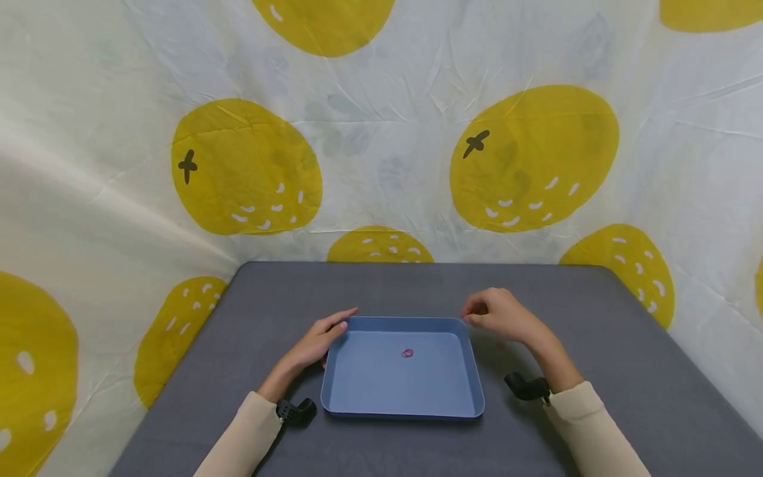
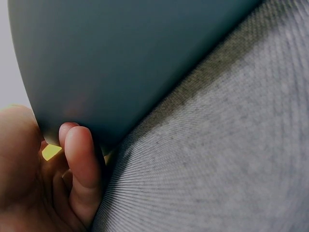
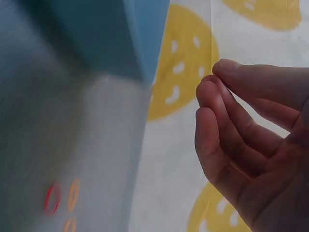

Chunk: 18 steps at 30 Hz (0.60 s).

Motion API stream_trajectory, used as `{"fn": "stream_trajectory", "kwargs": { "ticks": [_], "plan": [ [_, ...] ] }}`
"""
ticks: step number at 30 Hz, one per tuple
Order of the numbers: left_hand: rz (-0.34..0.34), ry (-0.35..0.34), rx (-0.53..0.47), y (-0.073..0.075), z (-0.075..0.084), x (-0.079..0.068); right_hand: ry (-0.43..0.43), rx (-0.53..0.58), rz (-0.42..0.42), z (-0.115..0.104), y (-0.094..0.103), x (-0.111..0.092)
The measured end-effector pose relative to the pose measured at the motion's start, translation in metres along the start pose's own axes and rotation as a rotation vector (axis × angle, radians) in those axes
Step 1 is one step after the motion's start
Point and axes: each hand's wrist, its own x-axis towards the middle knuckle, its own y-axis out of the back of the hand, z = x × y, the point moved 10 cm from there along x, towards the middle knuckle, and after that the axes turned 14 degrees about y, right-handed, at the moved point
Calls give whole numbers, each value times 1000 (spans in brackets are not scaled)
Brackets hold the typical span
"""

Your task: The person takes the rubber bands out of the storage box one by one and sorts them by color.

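A shallow blue tray (image 1: 402, 404) lies on the grey cloth, with thin pinkish-red loops (image 1: 408, 353), like small rubber bands, inside it. My left hand (image 1: 316, 342) holds the tray's far left corner; in the left wrist view, curled fingers (image 2: 83, 159) touch its outer wall. Just off the far right corner, my right hand (image 1: 501, 313) is raised with thumb and fingers curled together. Nothing shows between those fingertips in the right wrist view. Beside the tray there, a red loop (image 3: 52, 198) and an orange loop (image 3: 73, 194) lie on the cloth, blurred.
The grey-covered table (image 1: 381, 285) extends around the tray on all sides. Behind it hangs a white curtain (image 1: 381, 185) printed with yellow fruit. Each wrist carries a black strap device, one at the left (image 1: 296, 412) and one at the right (image 1: 527, 386).
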Motion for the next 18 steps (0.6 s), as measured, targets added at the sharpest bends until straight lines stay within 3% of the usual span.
{"fn": "stream_trajectory", "kwargs": {
  "ticks": [11,18],
  "plan": [
    [24,21,10,2,-1,1,161,-30,-59,-49,-39,56],
    [17,15,0,3,-2,1,200,-4,-161,-56,-77,68]
  ]
}}
